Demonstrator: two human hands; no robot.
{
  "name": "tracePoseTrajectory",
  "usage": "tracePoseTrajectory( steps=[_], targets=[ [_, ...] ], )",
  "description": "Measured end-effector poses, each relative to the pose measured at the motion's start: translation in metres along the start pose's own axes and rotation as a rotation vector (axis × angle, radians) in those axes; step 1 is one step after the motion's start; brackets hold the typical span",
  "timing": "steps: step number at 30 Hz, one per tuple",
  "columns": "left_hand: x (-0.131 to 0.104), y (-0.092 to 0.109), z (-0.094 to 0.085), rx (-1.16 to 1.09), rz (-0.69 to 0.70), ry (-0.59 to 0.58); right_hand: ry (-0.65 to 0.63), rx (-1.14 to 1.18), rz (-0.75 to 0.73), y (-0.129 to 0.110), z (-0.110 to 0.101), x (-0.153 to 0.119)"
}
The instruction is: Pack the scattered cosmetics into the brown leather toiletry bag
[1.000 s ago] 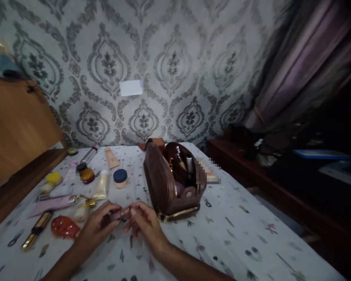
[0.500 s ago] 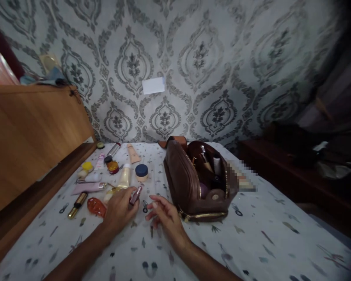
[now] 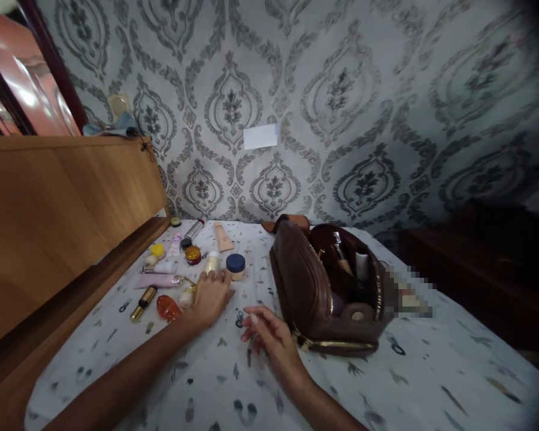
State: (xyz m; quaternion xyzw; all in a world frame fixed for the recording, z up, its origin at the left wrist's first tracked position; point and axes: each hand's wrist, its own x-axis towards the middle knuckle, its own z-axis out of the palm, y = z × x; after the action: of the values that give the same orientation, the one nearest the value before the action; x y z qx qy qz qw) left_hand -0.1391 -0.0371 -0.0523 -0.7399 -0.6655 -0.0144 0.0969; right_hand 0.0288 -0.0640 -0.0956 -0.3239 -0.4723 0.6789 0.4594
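Observation:
My left hand [image 3: 212, 297] is palm down over the table, fingers bent and close together at the near end of a cream-coloured tube [image 3: 212, 262]. Whatever is under the fingers is hidden. A jar with a dark blue lid [image 3: 236, 266] stands just beyond the fingertips. An orange-red translucent item [image 3: 167, 307] lies by the wrist, beside a small pale piece [image 3: 186, 298]. My right hand [image 3: 272, 338] hovers open, fingers loosely apart and holding nothing, left of a brown makeup bag [image 3: 299, 269]. The unzipped bag shows a white-capped tube [image 3: 362, 263] and a clear-capped item [image 3: 340, 248].
Left on the patterned tablecloth [image 3: 215, 389] are a gold-and-black tube [image 3: 144, 303], a pink tube [image 3: 159, 281], an amber jar [image 3: 193, 255], a peach tube [image 3: 223, 237] and a silver cylinder [image 3: 194, 229]. A wooden panel [image 3: 72, 209] borders the left side. A pixelated item lies right of the bag.
My left hand has reached forward and turned palm down; the small dark red tube it held is out of sight. My right hand keeps its pose. The view has swung left.

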Motion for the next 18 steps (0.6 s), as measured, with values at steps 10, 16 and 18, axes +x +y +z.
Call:
tracePoseTrajectory(
  steps=[10,16,18],
  targets=[
    [0.017,-0.041,-0.021,-0.077,-0.245,-0.068,-0.026,-0.036,0.005,-0.002,0.001,-0.002],
    [0.038,-0.051,-0.009,-0.109,-0.275,-0.130,-0.042,-0.064,-0.003,0.001,0.000,0.000],
    [0.044,-0.052,-0.005,-0.111,-0.282,-0.130,-0.048,-0.075,-0.006,0.001,0.000,0.000]
  ],
)
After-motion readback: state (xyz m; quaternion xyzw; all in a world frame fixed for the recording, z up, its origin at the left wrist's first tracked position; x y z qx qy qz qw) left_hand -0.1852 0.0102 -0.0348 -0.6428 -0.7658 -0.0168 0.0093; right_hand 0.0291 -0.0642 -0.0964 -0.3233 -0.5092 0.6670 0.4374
